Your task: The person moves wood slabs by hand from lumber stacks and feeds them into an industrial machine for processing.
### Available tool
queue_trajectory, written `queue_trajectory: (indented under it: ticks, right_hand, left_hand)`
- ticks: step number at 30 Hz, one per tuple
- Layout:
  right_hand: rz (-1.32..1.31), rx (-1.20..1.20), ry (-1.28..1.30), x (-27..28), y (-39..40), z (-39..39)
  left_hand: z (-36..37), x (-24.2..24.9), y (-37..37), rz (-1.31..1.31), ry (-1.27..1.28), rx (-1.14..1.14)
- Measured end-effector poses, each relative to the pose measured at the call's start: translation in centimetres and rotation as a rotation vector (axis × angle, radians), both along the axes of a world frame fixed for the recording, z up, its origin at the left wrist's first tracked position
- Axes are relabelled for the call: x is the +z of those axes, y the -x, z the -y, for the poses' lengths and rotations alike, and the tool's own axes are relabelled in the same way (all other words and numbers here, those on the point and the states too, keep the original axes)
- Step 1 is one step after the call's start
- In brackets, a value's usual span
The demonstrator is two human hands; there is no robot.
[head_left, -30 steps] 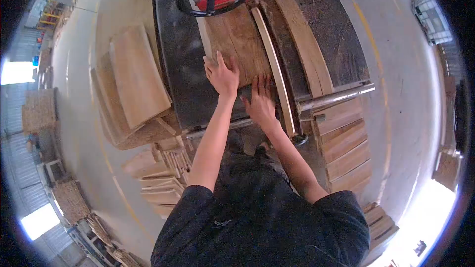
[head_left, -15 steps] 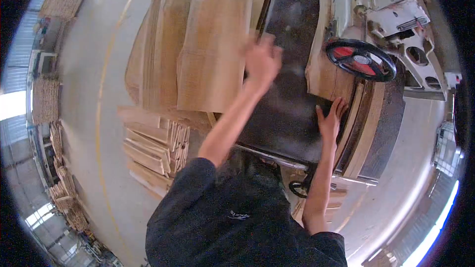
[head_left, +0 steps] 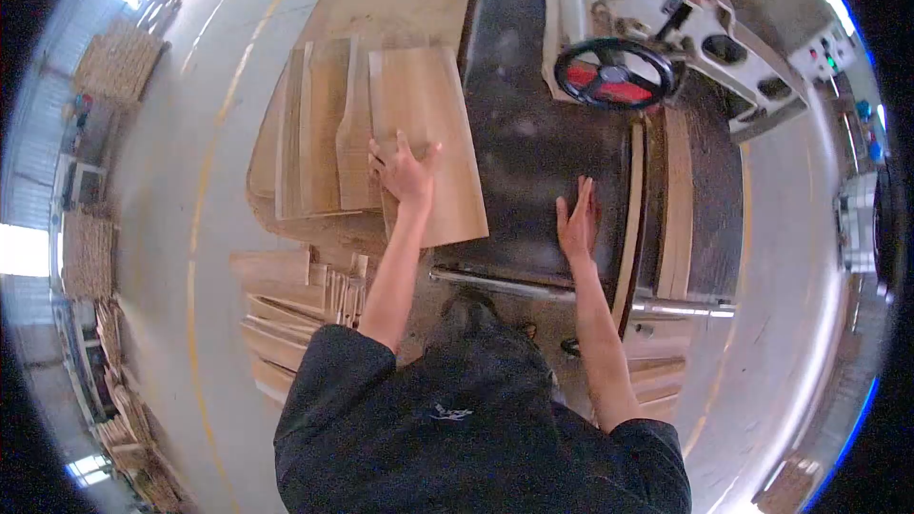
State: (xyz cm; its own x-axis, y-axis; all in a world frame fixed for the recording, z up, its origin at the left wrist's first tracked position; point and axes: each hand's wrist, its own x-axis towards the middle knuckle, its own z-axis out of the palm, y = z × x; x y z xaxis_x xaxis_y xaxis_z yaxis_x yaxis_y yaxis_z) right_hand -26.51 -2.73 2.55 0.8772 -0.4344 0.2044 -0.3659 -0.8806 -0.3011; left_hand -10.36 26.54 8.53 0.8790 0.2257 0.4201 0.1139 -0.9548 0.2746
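My left hand [head_left: 405,174] lies with spread fingers on a wooden board [head_left: 428,105]. That board is slightly slanted, its lower right part reaching over the edge of the dark machine table [head_left: 519,157]. Several other boards [head_left: 324,124] lie side by side to its left. Over the dark table, my right hand [head_left: 579,221] has its fingers stretched and the thumb apart, holding nothing. A strip of another board [head_left: 552,48] shows beside the machine, beyond the handwheel's left rim.
A black and red handwheel [head_left: 617,74] and a white machine frame [head_left: 705,29] stand ahead on the right. A long wooden fence [head_left: 630,219] runs along the table. Stacked wood pieces [head_left: 286,319] are at lower left, near a yellow floor line [head_left: 193,257].
My left hand has come down onto a board, which now sits slanted toward the table. My right hand has left the other board, which has moved forward past the handwheel.
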Motion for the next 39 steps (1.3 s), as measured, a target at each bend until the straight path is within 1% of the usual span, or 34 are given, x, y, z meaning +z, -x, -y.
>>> queue_trajectory:
  ticks: [2, 3, 4, 5, 6, 7, 8, 10, 11, 12, 13, 15, 16, 18, 21, 23, 25, 27, 31, 33, 34, 36, 37, 38, 39]
  right_hand:
    - [0.180, 0.198, -0.354, -0.3, 3.8, -1.8]
    - [0.184, 0.165, -0.361, -0.1, 5.4, -2.8]
    - [0.157, 0.198, -0.474, 0.1, 7.1, -3.8]
    - [0.136, 0.234, -0.585, 0.5, 8.6, -4.4]
    - [0.151, 0.208, -0.586, 1.0, 9.9, -4.8]
    - [0.080, 0.279, -0.659, 1.5, 11.4, -5.3]
    - [0.012, 0.352, -0.735, 2.0, 12.8, -5.9]
    - [0.027, 0.288, -0.787, 2.5, 15.6, -7.6]
    - [0.021, 0.248, -0.829, 2.5, 17.0, -8.2]
    - [0.106, 0.222, -0.697, 1.9, 18.0, -8.5]
    - [0.108, 0.200, -0.700, 1.3, 19.1, -8.5]
    - [0.148, 0.082, -0.726, 2.5, 20.7, -8.3]
    - [0.146, 0.070, -0.721, 3.1, 21.7, -8.1]
    - [-0.086, 0.168, -0.222, 4.2, 23.0, -7.8]
    - [-0.168, 0.122, -0.156, 5.9, 23.8, -8.1]
    - [-0.169, 0.088, -0.136, 5.6, 23.7, -7.7]
    - [-0.170, 0.056, -0.107, 5.4, 23.4, -7.0]
    - [-0.303, 0.010, -0.180, 5.5, 22.8, -6.4]
    - [-0.264, -0.015, -0.094, 5.4, 20.8, -5.7]
    - [-0.244, -0.016, -0.199, 5.8, 19.1, -5.1]
    - [-0.245, -0.015, -0.184, 6.0, 18.3, -4.7]
    - [-0.309, -0.026, -0.249, 7.0, 16.5, -4.3]
    - [-0.318, -0.025, -0.231, 7.4, 15.6, -4.1]
    - [-0.328, -0.029, -0.273, 7.7, 14.5, -3.6]
    - [-0.341, -0.034, -0.313, 8.0, 13.7, -3.2]
  left_hand:
    - [0.9, -1.4, 3.4, -0.028, -0.006, -0.023]
    - [1.3, -2.6, 5.0, -0.010, 0.004, -0.075]
    - [1.7, -3.9, 7.0, 0.005, 0.017, -0.127]
    - [2.5, -3.4, 9.4, 0.003, 0.012, -0.158]
    - [3.6, -2.3, 11.9, -0.018, 0.029, -0.175]
    - [4.7, -1.7, 14.1, -0.038, 0.042, -0.193]
    - [5.6, -2.3, 15.9, -0.032, 0.032, -0.221]
    - [7.1, -4.6, 18.8, -0.066, 0.066, -0.269]
    - [8.1, -4.2, 20.1, -0.069, 0.050, -0.296]
    - [9.4, -3.6, 21.6, -0.100, 0.073, -0.287]
    - [10.5, -2.9, 22.7, -0.131, 0.101, -0.274]
    - [12.0, -3.5, 23.3, -0.126, 0.086, -0.310]
    - [12.7, -3.7, 23.3, -0.117, 0.088, -0.335]
    - [14.6, -3.5, 22.9, -0.108, 0.092, -0.360]
    - [17.3, -3.2, 21.8, -0.158, 0.087, -0.355]
    - [19.1, -2.9, 20.9, -0.177, 0.069, -0.369]
    - [20.9, -2.5, 20.1, -0.192, 0.113, -0.357]
    - [22.2, -2.4, 19.1, -0.204, 0.161, -0.344]
    - [24.0, -1.9, 16.1, -0.188, 0.185, -0.312]
    - [24.6, -1.6, 14.3, -0.197, 0.195, -0.304]
    - [24.8, -1.5, 13.5, -0.203, 0.212, -0.316]
    - [24.8, -0.6, 12.0, -0.214, 0.247, -0.327]
    - [24.5, -0.3, 11.2, -0.221, 0.242, -0.379]
    - [24.2, 0.1, 10.2, -0.228, 0.241, -0.430]
    - [23.2, -1.5, 8.5, -0.235, 0.267, -0.424]
